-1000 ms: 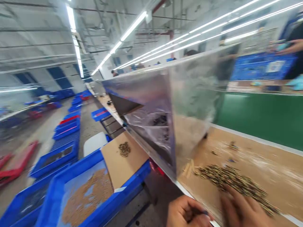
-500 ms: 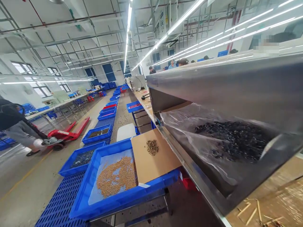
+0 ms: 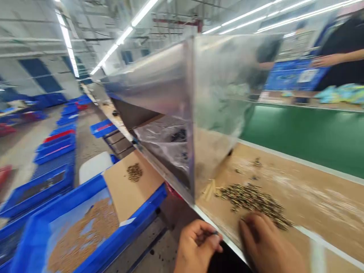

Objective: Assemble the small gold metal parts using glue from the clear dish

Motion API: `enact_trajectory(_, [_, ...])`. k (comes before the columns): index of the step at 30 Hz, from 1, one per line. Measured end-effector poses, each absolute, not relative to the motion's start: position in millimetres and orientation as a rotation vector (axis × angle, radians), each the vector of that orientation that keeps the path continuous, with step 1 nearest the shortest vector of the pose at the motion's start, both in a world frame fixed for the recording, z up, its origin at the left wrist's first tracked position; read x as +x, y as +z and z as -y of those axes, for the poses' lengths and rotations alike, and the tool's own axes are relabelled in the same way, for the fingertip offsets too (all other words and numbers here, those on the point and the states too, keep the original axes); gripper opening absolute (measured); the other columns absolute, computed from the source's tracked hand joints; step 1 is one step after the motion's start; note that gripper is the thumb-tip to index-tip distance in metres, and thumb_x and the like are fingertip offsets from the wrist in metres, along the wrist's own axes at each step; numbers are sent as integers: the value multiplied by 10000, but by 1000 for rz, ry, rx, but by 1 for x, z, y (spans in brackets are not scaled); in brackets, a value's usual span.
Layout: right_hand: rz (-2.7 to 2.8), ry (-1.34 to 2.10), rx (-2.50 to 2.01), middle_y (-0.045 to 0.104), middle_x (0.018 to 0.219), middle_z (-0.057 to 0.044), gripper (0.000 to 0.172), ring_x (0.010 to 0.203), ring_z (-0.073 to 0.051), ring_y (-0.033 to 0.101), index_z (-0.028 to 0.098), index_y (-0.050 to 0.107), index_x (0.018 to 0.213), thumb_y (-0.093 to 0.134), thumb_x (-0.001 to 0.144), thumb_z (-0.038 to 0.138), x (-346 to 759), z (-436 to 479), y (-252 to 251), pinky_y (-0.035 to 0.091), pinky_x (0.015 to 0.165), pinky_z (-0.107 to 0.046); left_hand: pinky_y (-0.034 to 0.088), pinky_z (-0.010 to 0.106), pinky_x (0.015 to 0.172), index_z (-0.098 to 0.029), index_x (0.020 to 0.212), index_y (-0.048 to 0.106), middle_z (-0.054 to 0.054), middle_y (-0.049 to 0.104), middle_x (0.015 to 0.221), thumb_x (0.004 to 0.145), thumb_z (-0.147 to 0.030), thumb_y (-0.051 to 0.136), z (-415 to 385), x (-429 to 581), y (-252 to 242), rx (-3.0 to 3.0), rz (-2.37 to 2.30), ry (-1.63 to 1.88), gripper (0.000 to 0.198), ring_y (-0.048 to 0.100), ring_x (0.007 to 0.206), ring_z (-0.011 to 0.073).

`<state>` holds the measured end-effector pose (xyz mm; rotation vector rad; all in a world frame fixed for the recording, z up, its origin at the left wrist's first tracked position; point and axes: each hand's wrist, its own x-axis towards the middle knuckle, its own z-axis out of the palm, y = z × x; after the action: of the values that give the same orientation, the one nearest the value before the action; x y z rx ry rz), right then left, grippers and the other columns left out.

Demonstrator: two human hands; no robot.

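Note:
My left hand (image 3: 196, 246) is curled just below the table's front edge, its fingers closed on something small and dark that I cannot make out. My right hand (image 3: 265, 244) rests on the brown tabletop (image 3: 318, 201), blurred by motion, with its fingertips at the near end of a heap of small dark parts (image 3: 251, 199). A metal hopper (image 3: 176, 113) stands to the left of the heap, lined with clear plastic that holds dark parts.
A blue crate (image 3: 85, 227) of tan pellets with a cardboard sheet (image 3: 131, 189) across it sits below left. More blue crates line the floor. A green conveyor belt (image 3: 309, 132) runs behind the table. Another person's arm (image 3: 335, 58) reaches in at the top right.
The view swung left over the hall and came back to the table. Both my hands are in sight again, the right one still at the heap of dark parts.

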<state>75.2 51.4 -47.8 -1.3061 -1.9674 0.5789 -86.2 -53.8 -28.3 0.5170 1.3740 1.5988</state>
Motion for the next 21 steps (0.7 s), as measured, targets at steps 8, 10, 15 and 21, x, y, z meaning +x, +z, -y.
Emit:
enact_trajectory(8, [1675,838,-1164,799,845,-43,299,687,-204,769,224,731,916,617,1020,480,82,-27,-30,615,657,-269,596,262,739,-150,861,748,111,837,883,706,-551,947,36,-77,-2,625,-1333,1455,474,775,753,201])
enact_trajectory(10, [1583,905,-1119,805,914,-62,321,712,-192,775,215,726,924,626,1039,498,86,-13,-25,628,657,-240,603,261,747,-146,857,754,115,836,903,711,-527,950,32,-66,5,655,-1294,1455,453,780,798,215])
enact_trajectory(15, [1468,939,-1041,790,1022,-68,270,886,-207,781,227,712,880,691,1028,453,89,7,-10,640,754,-236,563,190,697,-151,824,769,52,795,841,734,-480,946,24,-47,18,739,-1248,1488,385,719,762,151])
enact_trajectory(21, [1522,865,-980,743,928,-27,130,826,-172,739,234,684,891,681,1021,226,95,9,-4,604,744,-228,551,185,684,-145,837,744,43,782,782,705,-505,956,24,-41,18,739,-1285,1430,438,695,725,146])
